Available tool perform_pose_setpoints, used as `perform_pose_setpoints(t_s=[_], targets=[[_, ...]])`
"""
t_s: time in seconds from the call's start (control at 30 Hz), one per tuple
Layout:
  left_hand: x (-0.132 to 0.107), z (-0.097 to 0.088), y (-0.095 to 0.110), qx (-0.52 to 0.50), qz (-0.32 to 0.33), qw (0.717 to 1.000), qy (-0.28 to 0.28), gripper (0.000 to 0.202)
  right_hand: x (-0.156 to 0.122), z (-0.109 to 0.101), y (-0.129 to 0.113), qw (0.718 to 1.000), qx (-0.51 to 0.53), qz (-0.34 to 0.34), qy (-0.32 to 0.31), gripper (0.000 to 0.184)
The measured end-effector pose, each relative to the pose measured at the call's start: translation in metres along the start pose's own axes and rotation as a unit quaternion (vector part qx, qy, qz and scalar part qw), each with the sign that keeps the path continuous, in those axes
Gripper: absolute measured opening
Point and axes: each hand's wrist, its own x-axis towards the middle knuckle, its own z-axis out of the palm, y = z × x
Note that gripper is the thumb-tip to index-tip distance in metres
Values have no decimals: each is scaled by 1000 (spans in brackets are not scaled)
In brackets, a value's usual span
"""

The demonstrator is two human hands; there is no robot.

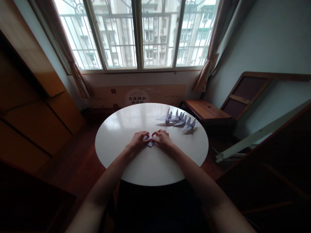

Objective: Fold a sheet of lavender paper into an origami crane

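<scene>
A small piece of folded paper, pale with a diamond-like lower corner pointing at me, lies on the white round table. My left hand grips its left side with curled fingers. On the opposite side, my right hand has thumb and fingers closed on the same paper. The two hands nearly meet over it, so much of its upper part is hidden. Several folded paper cranes stand clustered at the table's back right, beyond my right hand.
Behind the table, a printed banner board leans below the barred window. A low wooden bench is at the back right, near a wooden frame. Wooden cabinets line the left side.
</scene>
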Motion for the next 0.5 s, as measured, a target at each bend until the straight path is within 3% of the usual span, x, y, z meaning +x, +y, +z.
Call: perform_pose_setpoints(t_s=[0.33,0.5], targets=[[2,0,-2,1,-4,1000,-6,23,6,-5,-4,998,21,42,-40,58],[2,-1,-1,-1,-7,1000,-14,20,7,-9,-3,997,27,53,-50,59]])
